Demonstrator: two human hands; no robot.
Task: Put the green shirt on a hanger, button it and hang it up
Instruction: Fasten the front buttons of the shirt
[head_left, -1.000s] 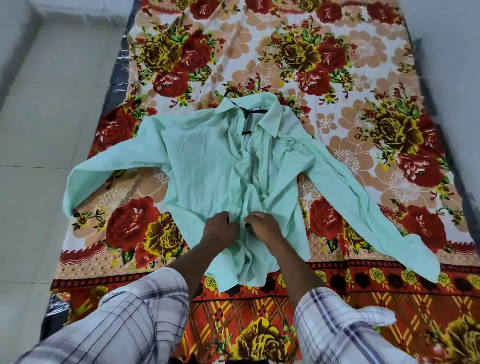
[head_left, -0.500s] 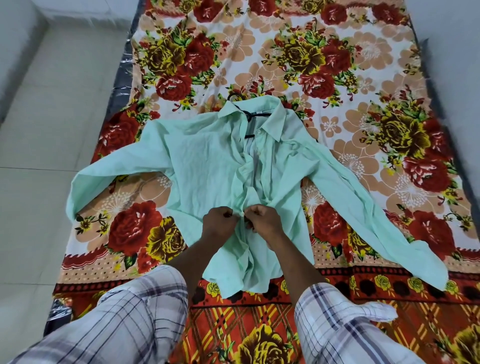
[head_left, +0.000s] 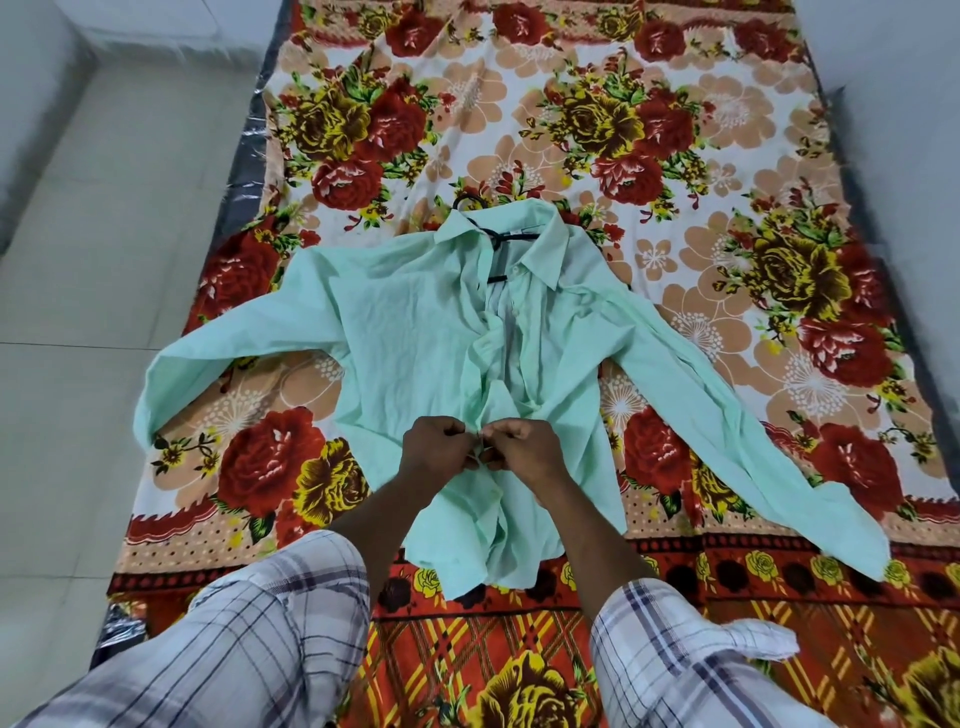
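The mint green shirt (head_left: 415, 332) lies face up on the flowered bedsheet (head_left: 597, 104), sleeves spread left and right. A black hanger (head_left: 496, 240) sits inside the collar, its hook poking out above. My left hand (head_left: 434, 449) and my right hand (head_left: 524, 449) meet at the front opening in the shirt's lower half, each pinching one edge of the placket. The fingertips hide any button or buttonhole there. Above my hands the front gapes open up to the collar.
The sheet covers a mattress on the floor, with its dark edge (head_left: 244, 171) along the left. Pale floor tiles (head_left: 93, 260) lie to the left and a grey wall (head_left: 893, 130) to the right. My checked sleeves fill the bottom of the view.
Both hands have shifted slightly up the shirt front and drawn closer together, pulling the two placket edges against each other. The shirt's lower front is more bunched.
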